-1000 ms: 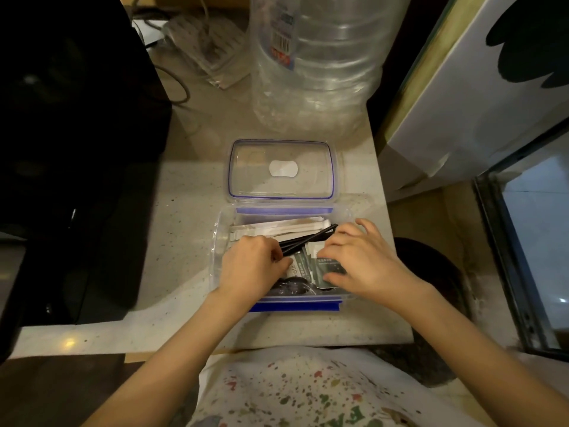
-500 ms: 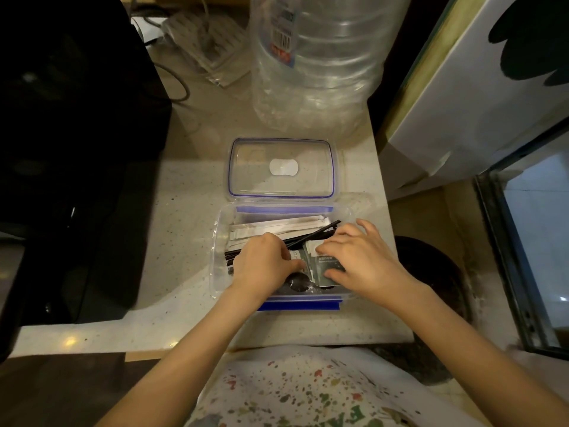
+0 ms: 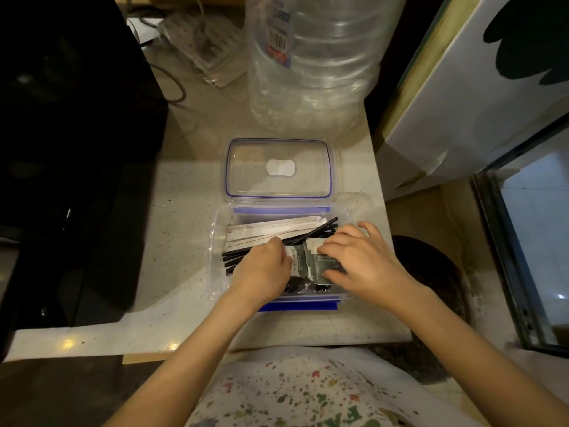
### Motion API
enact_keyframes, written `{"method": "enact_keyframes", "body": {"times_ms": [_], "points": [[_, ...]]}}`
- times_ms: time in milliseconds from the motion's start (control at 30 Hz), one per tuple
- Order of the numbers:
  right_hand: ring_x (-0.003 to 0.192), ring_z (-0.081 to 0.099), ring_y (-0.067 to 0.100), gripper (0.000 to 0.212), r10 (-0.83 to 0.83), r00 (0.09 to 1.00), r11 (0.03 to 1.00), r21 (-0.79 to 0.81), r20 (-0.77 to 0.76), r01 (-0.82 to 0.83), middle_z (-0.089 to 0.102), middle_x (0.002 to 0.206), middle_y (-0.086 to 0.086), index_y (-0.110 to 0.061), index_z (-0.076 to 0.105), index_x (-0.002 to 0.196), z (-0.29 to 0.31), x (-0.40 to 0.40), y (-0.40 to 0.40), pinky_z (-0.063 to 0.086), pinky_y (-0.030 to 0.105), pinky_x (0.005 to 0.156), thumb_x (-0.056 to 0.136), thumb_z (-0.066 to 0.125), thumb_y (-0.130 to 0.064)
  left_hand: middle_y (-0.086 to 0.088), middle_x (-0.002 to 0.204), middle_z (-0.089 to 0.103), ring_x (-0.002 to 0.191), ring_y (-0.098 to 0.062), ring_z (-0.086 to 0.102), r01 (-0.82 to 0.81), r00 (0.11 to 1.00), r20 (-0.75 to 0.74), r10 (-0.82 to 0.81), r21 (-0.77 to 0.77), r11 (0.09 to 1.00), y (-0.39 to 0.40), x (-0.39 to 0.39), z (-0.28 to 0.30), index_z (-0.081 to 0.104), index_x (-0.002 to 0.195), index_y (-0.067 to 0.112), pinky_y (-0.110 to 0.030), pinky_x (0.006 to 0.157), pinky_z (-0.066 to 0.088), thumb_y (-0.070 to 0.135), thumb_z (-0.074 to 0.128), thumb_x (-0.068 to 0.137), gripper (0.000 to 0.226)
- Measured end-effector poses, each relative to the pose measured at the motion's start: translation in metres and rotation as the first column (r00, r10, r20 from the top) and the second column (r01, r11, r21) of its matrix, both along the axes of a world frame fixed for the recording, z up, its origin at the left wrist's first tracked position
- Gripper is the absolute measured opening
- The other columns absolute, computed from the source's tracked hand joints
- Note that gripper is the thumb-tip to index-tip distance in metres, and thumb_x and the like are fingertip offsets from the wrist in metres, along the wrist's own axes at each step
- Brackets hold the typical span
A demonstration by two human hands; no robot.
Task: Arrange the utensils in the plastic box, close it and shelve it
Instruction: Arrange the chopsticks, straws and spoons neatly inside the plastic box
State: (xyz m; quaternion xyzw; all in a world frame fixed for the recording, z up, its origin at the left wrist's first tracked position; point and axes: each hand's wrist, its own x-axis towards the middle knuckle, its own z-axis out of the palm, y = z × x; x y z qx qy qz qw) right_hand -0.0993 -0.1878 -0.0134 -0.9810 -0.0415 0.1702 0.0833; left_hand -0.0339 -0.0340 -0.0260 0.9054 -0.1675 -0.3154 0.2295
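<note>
A clear plastic box with blue clips stands open on the pale counter. Its clear lid lies flat just behind it. Inside the box, white paper-wrapped sticks lie along the back, and a bundle of black straws runs diagonally in front of them. Dark sachets fill the front right. My left hand is curled inside the box, its fingertips closed on the straws. My right hand pinches a dark sachet between thumb and forefinger. Something dark lies under my hands at the front, mostly hidden.
A large clear water bottle stands behind the lid. A black appliance fills the left side. A white panel leans at the right. A plastic bag and a cable lie at the back. The counter edge is right of the box.
The black straws have slid left and lie lower in the box. My left hand shifted slightly right and my right hand pulled back, uncovering the sachets between them.
</note>
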Motion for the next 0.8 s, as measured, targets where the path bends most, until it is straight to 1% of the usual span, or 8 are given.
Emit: {"method": "enact_keyframes", "body": {"times_ms": [100,200,400,500,567,633,700,800], "points": [[0.124,0.035,0.013,0.038,0.01,1.0,1.0,-0.009,-0.009,-0.01,0.054,0.128,-0.008,-0.026,0.053,0.125,0.001,0.001,0.001,0.015,0.041,0.11,0.09,0.05,-0.04,-0.011,0.091,0.066,0.086,-0.029,0.063,0.017,0.997,-0.069,-0.02,-0.049,0.999,0.006,0.003,0.01,0.048,0.093,0.008,-0.047,0.08,0.054,0.02,0.04,0.097,0.014],[0.126,0.035,0.014,0.038,0.017,1.0,1.0,-0.016,-0.014,-0.018,0.054,0.129,-0.008,-0.026,0.052,0.125,0.002,0.001,0.001,0.014,0.043,0.111,0.09,0.052,-0.039,-0.001,0.073,0.062,0.081,-0.026,0.065,0.033,0.992,-0.114,-0.048,-0.137,0.99,0.015,0.006,0.019,0.048,0.088,0.01,-0.04,0.076,0.056,0.016,0.044,0.097,0.012],[0.123,0.037,0.013,0.033,0.024,0.999,1.0,0.014,0.026,-0.024,0.057,0.126,-0.01,-0.027,0.056,0.121,0.003,0.001,-0.001,0.019,0.037,0.106,0.09,0.052,-0.038,-0.001,0.078,0.063,0.074,-0.017,0.062,0.154,0.984,0.121,-0.131,-0.2,0.968,0.034,0.014,0.036,0.052,0.084,0.014,-0.014,0.063,0.045,0.015,0.053,0.092,0.008],[0.112,0.043,0.01,0.033,-0.126,0.974,0.97,0.228,0.187,0.081,0.062,0.115,-0.012,-0.025,0.06,0.119,0.011,-0.002,-0.008,0.027,0.033,0.096,0.088,0.059,-0.034,-0.001,0.08,0.066,0.072,-0.013,0.061,0.248,0.954,0.224,-0.198,-0.223,0.943,0.037,0.017,0.042,0.056,0.084,0.013,-0.009,0.06,0.042,0.014,0.056,0.09,0.006],[0.104,0.041,0.006,0.038,-0.247,0.941,0.907,0.396,0.23,0.141,0.055,0.1,-0.025,-0.023,0.059,0.121,0.022,-0.002,-0.011,0.031,0.03,0.09,0.084,0.065,-0.031,-0.001,0.081,0.066,0.068,-0.01,0.059,0.315,0.932,0.262,-0.251,-0.242,0.918,0.033,0.019,0.045,0.057,0.086,0.012,-0.01,0.061,0.044,0.014,0.056,0.09,0.004],[0.101,0.042,0.003,0.044,-0.304,0.937,0.838,0.517,0.173,0.177,0.044,0.091,-0.032,-0.024,0.056,0.124,0.029,-0.001,-0.01,0.033,0.025,0.086,0.082,0.067,-0.03,-0.003,0.081,0.068,0.071,-0.014,0.062,0.389,0.908,0.27,-0.322,-0.252,0.886,0.024,0.022,0.047,0.057,0.088,0.012,-0.016,0.065,0.049,0.015,0.057,0.089,0.003],[0.093,0.049,-0.004,0.041,-0.337,0.938,0.753,0.622,0.084,0.215,0.05,0.089,-0.029,-0.027,0.057,0.122,0.03,0.001,-0.007,0.04,0.013,0.08,0.082,0.068,-0.025,-0.003,0.081,0.069,0.074,-0.017,0.064,0.43,0.895,0.255,-0.366,-0.274,0.86,0.013,0.024,0.048,0.059,0.089,0.014,-0.026,0.069,0.053,0.016,0.058,0.089,0.002],[0.077,0.058,-0.008,0.025,-0.395,0.918,0.661,0.698,0.011,0.277,0.067,0.085,-0.014,-0.023,0.068,0.105,0.024,0.002,-0.006,0.043,0.004,0.064,0.082,0.069,-0.013,0.003,0.079,0.068,0.074,-0.012,0.064,0.349,0.933,0.215,-0.29,-0.339,0.873,0.0,0.024,0.044,0.064,0.09,0.016,-0.019,0.069,0.049,0.019,0.059,0.088,0.006]]}}
